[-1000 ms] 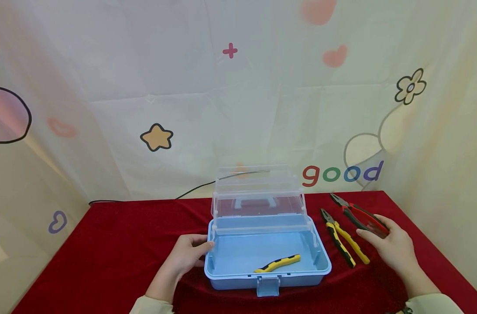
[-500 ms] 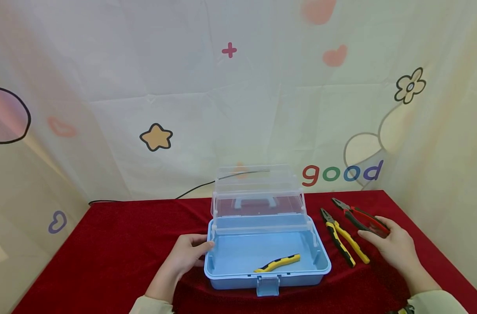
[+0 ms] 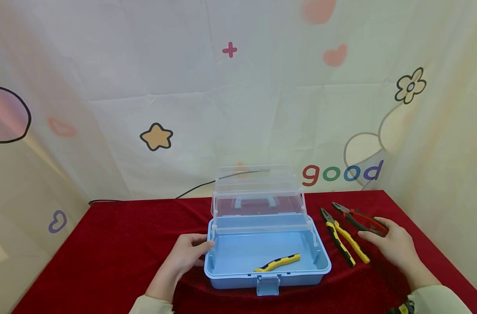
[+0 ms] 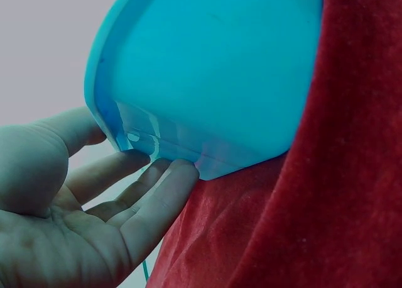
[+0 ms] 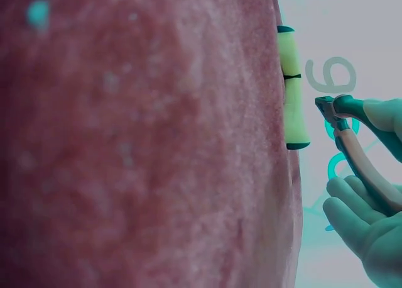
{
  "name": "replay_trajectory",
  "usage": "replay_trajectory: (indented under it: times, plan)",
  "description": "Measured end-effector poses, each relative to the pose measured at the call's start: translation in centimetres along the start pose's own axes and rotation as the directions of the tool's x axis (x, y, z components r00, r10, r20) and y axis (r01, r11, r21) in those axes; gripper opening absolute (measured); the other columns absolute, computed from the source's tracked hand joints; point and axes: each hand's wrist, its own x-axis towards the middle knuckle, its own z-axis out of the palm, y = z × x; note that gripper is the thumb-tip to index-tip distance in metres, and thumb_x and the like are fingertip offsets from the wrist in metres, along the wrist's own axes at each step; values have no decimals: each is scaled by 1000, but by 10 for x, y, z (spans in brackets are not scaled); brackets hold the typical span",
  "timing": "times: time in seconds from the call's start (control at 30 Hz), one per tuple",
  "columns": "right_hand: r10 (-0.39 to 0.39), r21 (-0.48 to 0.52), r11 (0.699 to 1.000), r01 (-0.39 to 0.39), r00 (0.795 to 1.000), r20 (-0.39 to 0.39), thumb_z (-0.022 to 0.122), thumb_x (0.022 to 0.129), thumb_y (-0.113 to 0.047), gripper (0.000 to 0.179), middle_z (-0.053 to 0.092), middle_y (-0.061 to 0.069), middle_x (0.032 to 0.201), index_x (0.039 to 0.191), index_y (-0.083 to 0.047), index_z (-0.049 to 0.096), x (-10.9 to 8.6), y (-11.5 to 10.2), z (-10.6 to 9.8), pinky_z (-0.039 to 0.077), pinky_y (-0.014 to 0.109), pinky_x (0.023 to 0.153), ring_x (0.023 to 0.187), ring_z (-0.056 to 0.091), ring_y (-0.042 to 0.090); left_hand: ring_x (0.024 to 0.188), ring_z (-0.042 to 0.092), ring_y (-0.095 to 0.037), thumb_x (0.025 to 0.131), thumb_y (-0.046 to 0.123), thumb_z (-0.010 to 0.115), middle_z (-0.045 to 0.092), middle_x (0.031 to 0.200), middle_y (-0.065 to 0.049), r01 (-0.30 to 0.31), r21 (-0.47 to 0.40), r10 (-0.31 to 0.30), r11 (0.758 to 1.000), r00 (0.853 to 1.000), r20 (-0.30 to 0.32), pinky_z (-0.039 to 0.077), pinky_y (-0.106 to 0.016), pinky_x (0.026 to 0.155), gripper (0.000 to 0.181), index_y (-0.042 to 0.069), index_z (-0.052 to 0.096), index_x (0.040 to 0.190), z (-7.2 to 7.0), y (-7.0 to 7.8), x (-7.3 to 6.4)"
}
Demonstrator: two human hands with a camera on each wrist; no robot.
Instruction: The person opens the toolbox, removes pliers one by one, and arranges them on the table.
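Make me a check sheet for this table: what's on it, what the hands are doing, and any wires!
Surface: red cloth covers the table.
Job's things: open blue toolbox, clear lid up; red pliers beside it.
Clutter: yellow-black tool inside the toolbox; yellow pliers on the cloth.
Hands: left hand touches the toolbox's left side; right hand grips the red pliers' handles.
Cables: black cable behind the toolbox.
Surroundings: cartoon-printed backdrop.

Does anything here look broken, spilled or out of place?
Nothing stands out. The blue toolbox sits open and intact, one yellow-black tool inside, two pliers beside it; the right hand holds the red pliers.
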Motion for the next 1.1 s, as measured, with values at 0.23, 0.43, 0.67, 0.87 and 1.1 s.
replay_trajectory:
  times: [0.23, 0.43, 0.67, 0.87, 1.1]
  plan:
    - [-1, -12, 1000, 2, 999, 40, 66, 84, -49, 85, 53, 34, 119, 135, 12, 36, 2, 0, -1, 45, 26, 61, 94, 54, 35, 90, 68, -29, 90, 13, 62, 63, 113, -28, -18, -21, 18, 1000, 1000, 4, 59, -42, 69, 41, -10, 56, 123, 1, 1, -2]
    - [11, -8, 1000, -11, 998, 70, 66, 84, -49, 86, 53, 34, 118, 134, 13, 36, 3, 1, -2, 46, 26, 62, 94, 54, 34, 90, 69, -29, 90, 13, 62, 64, 113, -27, -19, -21, 19, 1000, 1000, -3, 59, -42, 69, 40, -10, 56, 123, 2, 1, -2]
    - [3, -19, 1000, -1, 997, 79, 68, 82, -49, 85, 55, 33, 117, 132, 13, 39, 3, 1, -2, 45, 26, 62, 92, 55, 33, 91, 68, -29, 91, 13, 61, 63, 113, -28, -26, -26, 26, 999, 1000, 7, 59, -42, 69, 41, -11, 56, 124, 1, 0, -2]
    - [3, -43, 999, 0, 997, 80, 67, 81, -51, 87, 54, 34, 118, 132, 14, 39, 7, -2, -2, 45, 26, 62, 94, 54, 34, 91, 68, -29, 91, 13, 61, 63, 114, -27, -10, -7, 10, 1000, 1000, -6, 59, -42, 69, 40, -10, 56, 124, 1, -2, -1]
    - [13, -70, 997, -7, 995, 97, 67, 81, -51, 88, 54, 35, 116, 130, 16, 39, 11, -4, -5, 51, 35, 67, 93, 54, 36, 91, 68, -28, 90, 13, 62, 64, 113, -26, -6, -12, 6, 1000, 1000, -13, 59, -42, 69, 40, -9, 57, 123, 2, -1, 0]
